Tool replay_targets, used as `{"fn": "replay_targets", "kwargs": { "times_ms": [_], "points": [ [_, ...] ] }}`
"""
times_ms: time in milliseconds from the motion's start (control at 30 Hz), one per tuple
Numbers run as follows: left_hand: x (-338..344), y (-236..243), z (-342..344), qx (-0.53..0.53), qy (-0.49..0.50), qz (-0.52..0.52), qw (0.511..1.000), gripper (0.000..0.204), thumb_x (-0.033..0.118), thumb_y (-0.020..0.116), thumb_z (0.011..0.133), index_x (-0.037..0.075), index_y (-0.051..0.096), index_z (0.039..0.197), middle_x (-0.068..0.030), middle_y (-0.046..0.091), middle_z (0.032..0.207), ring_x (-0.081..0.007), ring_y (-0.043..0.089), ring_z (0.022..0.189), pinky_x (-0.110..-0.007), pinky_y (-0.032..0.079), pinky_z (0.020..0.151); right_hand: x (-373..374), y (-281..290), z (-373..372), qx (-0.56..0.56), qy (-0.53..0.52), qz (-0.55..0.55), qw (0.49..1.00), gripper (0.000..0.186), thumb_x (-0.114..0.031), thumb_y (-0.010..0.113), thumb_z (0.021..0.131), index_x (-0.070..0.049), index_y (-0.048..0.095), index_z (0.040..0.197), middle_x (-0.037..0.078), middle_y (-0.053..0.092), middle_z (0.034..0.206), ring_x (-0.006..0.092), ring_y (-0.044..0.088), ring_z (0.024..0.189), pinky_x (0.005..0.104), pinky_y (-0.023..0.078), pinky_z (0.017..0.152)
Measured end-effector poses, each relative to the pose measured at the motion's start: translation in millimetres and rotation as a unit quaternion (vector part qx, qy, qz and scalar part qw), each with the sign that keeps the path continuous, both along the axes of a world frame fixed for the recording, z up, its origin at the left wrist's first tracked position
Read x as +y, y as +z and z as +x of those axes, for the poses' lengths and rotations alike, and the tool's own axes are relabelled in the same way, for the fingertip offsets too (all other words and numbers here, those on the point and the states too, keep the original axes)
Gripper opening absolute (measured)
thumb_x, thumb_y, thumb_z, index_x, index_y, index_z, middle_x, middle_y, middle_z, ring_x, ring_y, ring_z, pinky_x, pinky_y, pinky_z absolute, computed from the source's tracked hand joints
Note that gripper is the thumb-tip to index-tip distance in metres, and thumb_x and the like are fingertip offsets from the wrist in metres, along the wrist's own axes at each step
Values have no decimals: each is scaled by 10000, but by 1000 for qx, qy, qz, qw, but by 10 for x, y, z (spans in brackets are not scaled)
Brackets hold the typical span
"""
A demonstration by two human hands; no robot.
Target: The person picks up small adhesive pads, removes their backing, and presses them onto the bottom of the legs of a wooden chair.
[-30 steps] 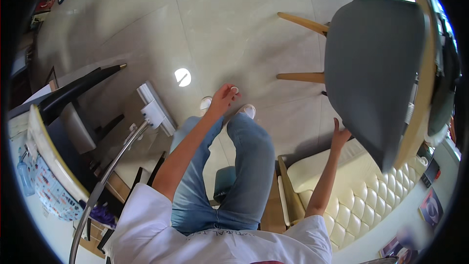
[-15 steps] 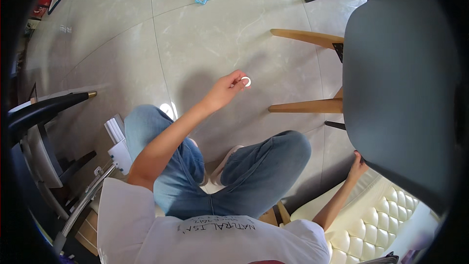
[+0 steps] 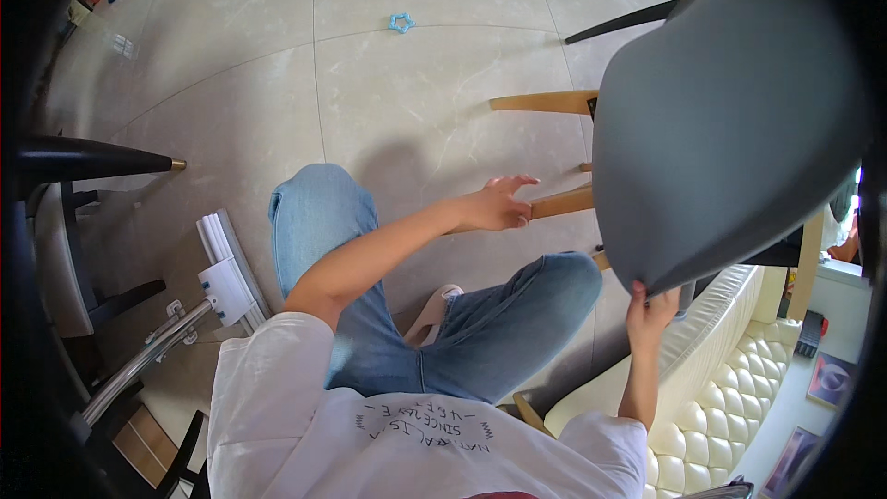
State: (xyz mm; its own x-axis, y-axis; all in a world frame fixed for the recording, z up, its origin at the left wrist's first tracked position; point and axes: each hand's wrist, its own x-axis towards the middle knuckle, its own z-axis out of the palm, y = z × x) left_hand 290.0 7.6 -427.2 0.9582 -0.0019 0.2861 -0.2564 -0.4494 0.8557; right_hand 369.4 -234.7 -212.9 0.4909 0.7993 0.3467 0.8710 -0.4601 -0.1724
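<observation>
My left hand [image 3: 500, 204] is over a light wooden leg [image 3: 565, 201] of a grey chair, its fingers spread apart and nothing visible in them. Part of that leg is hidden behind the hand. With my right hand [image 3: 650, 311] I grip the lower edge of the grey chair seat [image 3: 711, 139]. The chair lies tipped over, its legs pointing left. A second wooden leg [image 3: 545, 102] stretches out farther away. I cannot make out any white ring on or near the hands.
A cream tufted sofa [image 3: 711, 411] stands at the lower right. On the left are a white flat mop head [image 3: 226, 288] with a metal pole and a black chair leg [image 3: 102, 161]. A blue star-shaped ring [image 3: 400, 23] lies on the tiled floor ahead.
My left hand has moved right and down to the chair leg, and the small white ring it held is out of sight. The chair has shifted left and tilted, with my right hand on it.
</observation>
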Motion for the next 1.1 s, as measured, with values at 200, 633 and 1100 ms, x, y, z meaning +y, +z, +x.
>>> {"fn": "replay_targets", "kwargs": {
  "times_ms": [200, 633, 1100],
  "points": [
    [-118, 47, -134, -90, -99, -73, 988, 72, 153, 617, 789, 138, 632, 858, -141, 209, 1362, -319, 334, 1205, -415, 308, 970, 463, 398, 10, -30, 3, 7, 1000, 245, -189, 506, 880, 43, 572, 922, 152, 560, 955, 294, 534, 887, 340, 393, 797],
    [-86, 360, 221, -75, 119, -98, 985, 99, 186, 582, 817, 112, 630, 861, -184, 448, 1135, -346, 525, 942, -384, 444, 815, 1315, 885, 975, -44, -44, 85, 994, 393, -300, 511, 890, 79, 498, 789, 48, 388, 694, 122, 379, 628, 235, 344, 592],
    [319, 902, 614, 15, 258, -115, 959, 115, 157, 530, 838, 77, 600, 881, -171, 532, 909, -336, 555, 763, -397, 451, 652, 2598, 700, 2627, -16, -50, 11, 999, 686, -641, 460, 762, 10, 644, 878, 182, 632, 805, 283, 608, 840, 325, 440, 756]
  ]
}}
